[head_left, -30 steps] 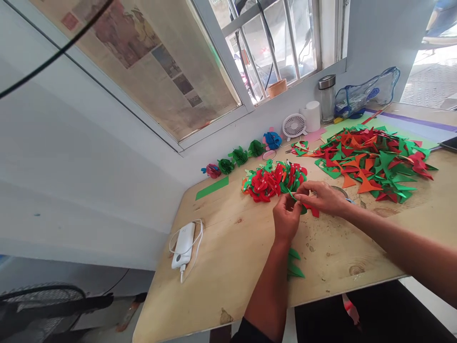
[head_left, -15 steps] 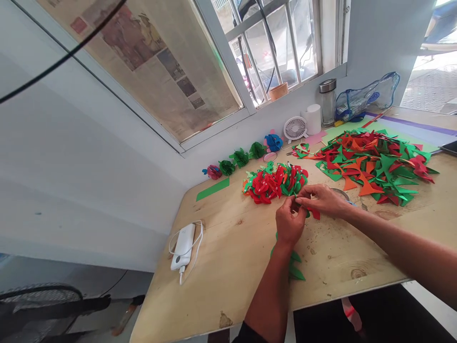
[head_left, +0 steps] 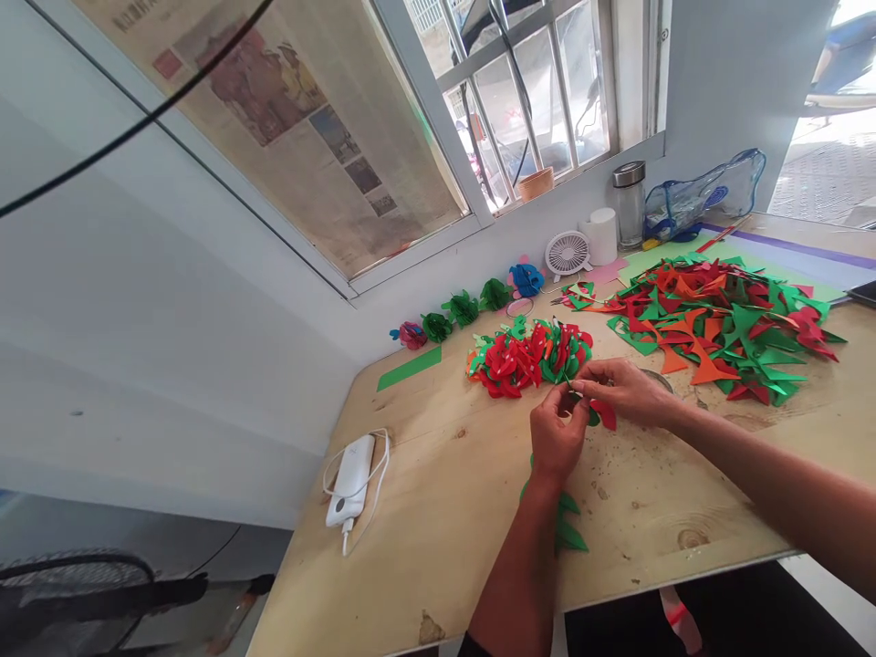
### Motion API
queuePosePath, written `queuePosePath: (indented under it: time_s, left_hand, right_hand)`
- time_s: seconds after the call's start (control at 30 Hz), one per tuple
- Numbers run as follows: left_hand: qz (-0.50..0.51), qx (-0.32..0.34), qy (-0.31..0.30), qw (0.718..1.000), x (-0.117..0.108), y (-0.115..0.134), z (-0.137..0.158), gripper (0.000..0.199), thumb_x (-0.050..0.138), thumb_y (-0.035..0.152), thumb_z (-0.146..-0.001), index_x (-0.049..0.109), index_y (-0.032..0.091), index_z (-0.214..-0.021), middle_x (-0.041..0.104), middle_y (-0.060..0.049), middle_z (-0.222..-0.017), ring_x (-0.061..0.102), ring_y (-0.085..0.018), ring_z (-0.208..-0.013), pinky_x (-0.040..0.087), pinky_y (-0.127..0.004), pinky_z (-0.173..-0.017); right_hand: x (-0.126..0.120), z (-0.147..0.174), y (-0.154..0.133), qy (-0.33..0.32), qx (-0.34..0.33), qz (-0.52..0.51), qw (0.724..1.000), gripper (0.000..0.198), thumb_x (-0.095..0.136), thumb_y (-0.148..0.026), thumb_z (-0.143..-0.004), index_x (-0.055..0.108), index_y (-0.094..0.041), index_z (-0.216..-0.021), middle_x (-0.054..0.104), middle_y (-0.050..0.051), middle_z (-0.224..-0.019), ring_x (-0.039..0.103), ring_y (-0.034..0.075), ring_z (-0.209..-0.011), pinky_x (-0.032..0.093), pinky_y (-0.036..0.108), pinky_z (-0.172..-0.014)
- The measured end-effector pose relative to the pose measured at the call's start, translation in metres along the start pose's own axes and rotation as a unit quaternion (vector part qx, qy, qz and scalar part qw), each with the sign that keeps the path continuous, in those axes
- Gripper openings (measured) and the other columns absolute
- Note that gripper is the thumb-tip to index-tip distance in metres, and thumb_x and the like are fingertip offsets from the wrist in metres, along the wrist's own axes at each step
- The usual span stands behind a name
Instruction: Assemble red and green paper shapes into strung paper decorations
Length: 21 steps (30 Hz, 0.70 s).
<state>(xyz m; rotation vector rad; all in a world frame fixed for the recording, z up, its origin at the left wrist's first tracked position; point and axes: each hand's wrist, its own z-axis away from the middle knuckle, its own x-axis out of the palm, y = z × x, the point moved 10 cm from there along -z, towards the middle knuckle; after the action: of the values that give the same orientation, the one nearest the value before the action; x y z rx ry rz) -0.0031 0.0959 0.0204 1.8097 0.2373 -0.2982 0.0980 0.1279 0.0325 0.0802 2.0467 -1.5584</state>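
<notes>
My left hand (head_left: 557,429) and my right hand (head_left: 620,392) meet over the table, fingertips pinched together. Between them is a small green paper piece (head_left: 568,387), mostly covered by the fingers. Just beyond the hands lies a bunch of red and green paper flowers (head_left: 524,356) with small white spots. A red paper piece (head_left: 605,414) shows below my right hand, with a dark green bit beside it. Green paper leaves (head_left: 569,529) lie partly hidden under my left forearm.
A large heap of red, green and orange paper scraps (head_left: 732,319) lies at right. Along the wall stand a small fan (head_left: 568,253), a glass bottle (head_left: 629,205) and several paper flowers (head_left: 462,308). A white power bank (head_left: 351,479) with its cable lies at left on the wooden table (head_left: 438,511).
Both hands stay pinched together at nearly the same place, with only slight finger movement. The whole view has shifted a little, so things appear slightly lower.
</notes>
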Motion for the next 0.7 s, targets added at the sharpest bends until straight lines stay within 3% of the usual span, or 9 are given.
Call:
queuePosePath:
  time_s: [0.3, 0.7]
  left_hand:
    - [0.016, -0.002, -0.007, 1.000, 0.0003, 0.0023, 0.0001, 0.023, 0.056, 0.036, -0.082, 0.066, 0.017, -0.091, 0.066, -0.005, -0.072, 0.057, -0.015, -0.064, 0.043, -0.025, -0.061]
    - [0.029, 0.007, -0.011, 1.000, -0.0001, 0.0043, 0.0004, 0.029, 0.055, 0.034, -0.083, 0.065, 0.015, -0.103, 0.069, -0.006, -0.080, 0.061, -0.016, -0.071, 0.045, -0.025, -0.065]
  right_hand:
    - [0.0039, 0.0015, 0.0020, -0.025, 0.010, -0.016, 1.000, 0.028, 0.053, -0.043, -0.082, 0.062, -0.018, -0.073, 0.065, 0.001, -0.065, 0.058, 0.014, -0.057, 0.047, 0.027, -0.056]
    - [0.0067, 0.0036, 0.0041, -0.027, 0.049, -0.064, 0.996, 0.035, 0.052, -0.048, -0.081, 0.062, -0.016, -0.074, 0.060, 0.000, -0.060, 0.053, 0.011, -0.045, 0.043, 0.024, -0.042]
